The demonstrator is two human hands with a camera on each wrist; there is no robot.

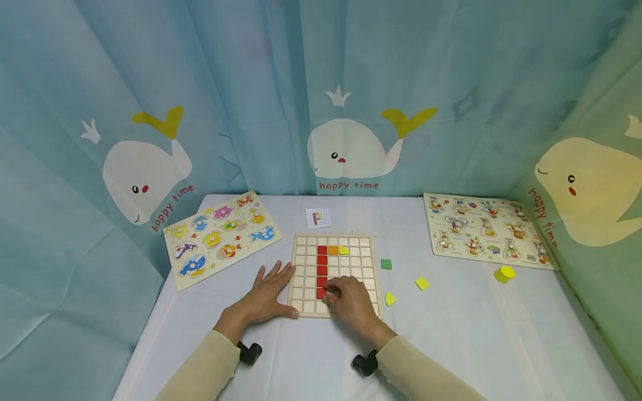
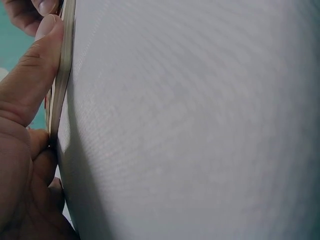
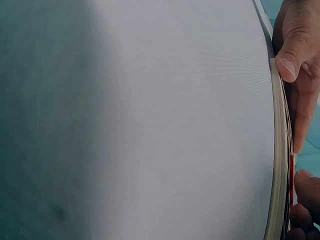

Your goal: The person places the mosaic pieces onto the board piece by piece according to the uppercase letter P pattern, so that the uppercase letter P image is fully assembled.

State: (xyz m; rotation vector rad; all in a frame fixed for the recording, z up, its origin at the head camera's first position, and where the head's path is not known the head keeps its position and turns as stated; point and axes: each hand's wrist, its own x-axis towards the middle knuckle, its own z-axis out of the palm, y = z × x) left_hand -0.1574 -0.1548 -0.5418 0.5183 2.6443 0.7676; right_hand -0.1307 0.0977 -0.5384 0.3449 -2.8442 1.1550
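1. Lying flat at the middle of the desk [image 1: 451, 334], the wooden grid board [image 1: 333, 275] runs its longer side away from the person; a column of red tiles [image 1: 322, 271] follows that axis.
2. The left hand [image 1: 266, 295] rests flat with straight fingers, thumb against the board's left edge.
3. The right hand [image 1: 351, 301] covers the near cells, fingertips at the lowest red tile; whether it pinches a piece cannot be told.
4. Both wrist views show only the board's thin edge.
5. Loose tiles [image 1: 422, 283] lie to the right.

Count: one grid board [image 1: 361, 257], two animal puzzles [image 1: 220, 236], one pattern card [image 1: 318, 218], four loose pieces [image 1: 422, 283], two hands [image 1: 266, 298].
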